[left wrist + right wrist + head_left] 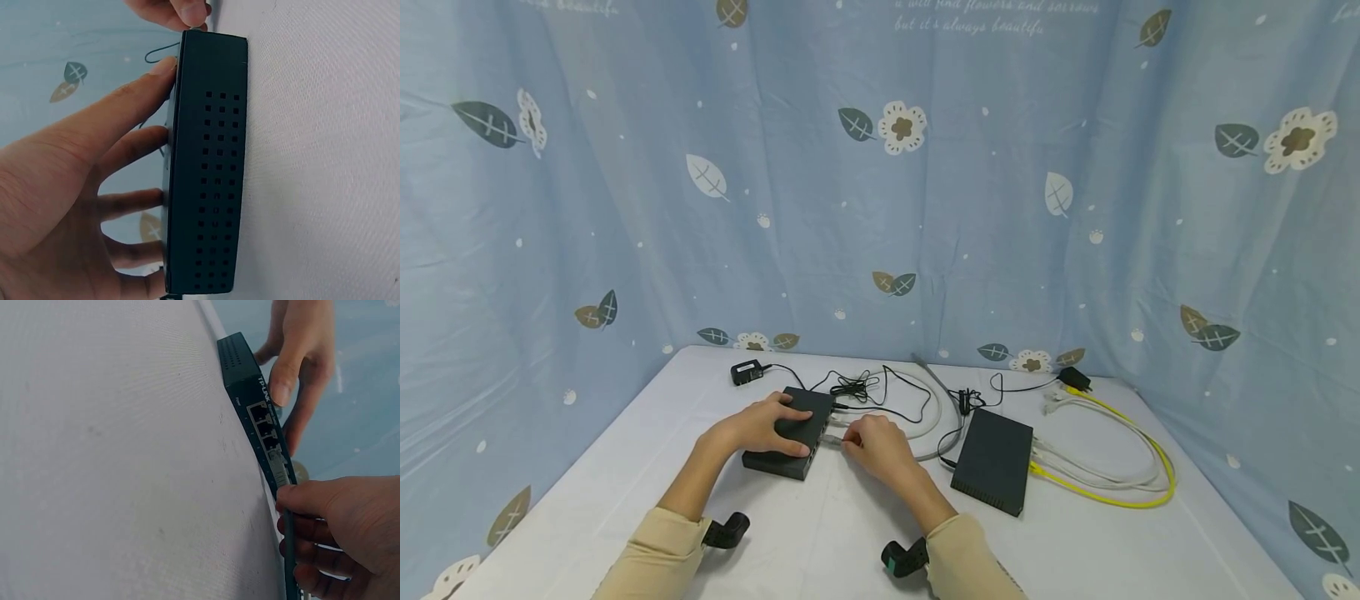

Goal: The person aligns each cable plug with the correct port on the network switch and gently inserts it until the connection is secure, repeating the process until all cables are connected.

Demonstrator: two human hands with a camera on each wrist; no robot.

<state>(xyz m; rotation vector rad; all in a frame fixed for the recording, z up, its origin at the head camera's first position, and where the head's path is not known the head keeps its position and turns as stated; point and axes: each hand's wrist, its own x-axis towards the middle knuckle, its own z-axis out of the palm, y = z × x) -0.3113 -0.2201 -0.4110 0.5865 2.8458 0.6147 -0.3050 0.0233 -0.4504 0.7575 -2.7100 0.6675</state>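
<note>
A black network switch (pixel 801 431) marked TP-Link lies flat on the left part of the table. My left hand (pixel 760 427) rests on its top with spread fingers, thumb near the port edge. At the ports, my right hand (pixel 880 448) pinches a grey network cable just behind its plug (pixel 279 470). In the right wrist view the plug sits at a port, beside several ports without plugs (pixel 265 428); how deep it goes cannot be told. The left wrist view shows the switch's vented side (pixel 215 187).
Right of my hands lies a second black box (pixel 992 462) with white cables (pixel 1097 479) and a yellow cable (pixel 1150 503) at its right side. Black power adapters stand at the back left (pixel 747 372) and back right (pixel 1075 379). A bundled black cord (pixel 853 387) lies behind the switch.
</note>
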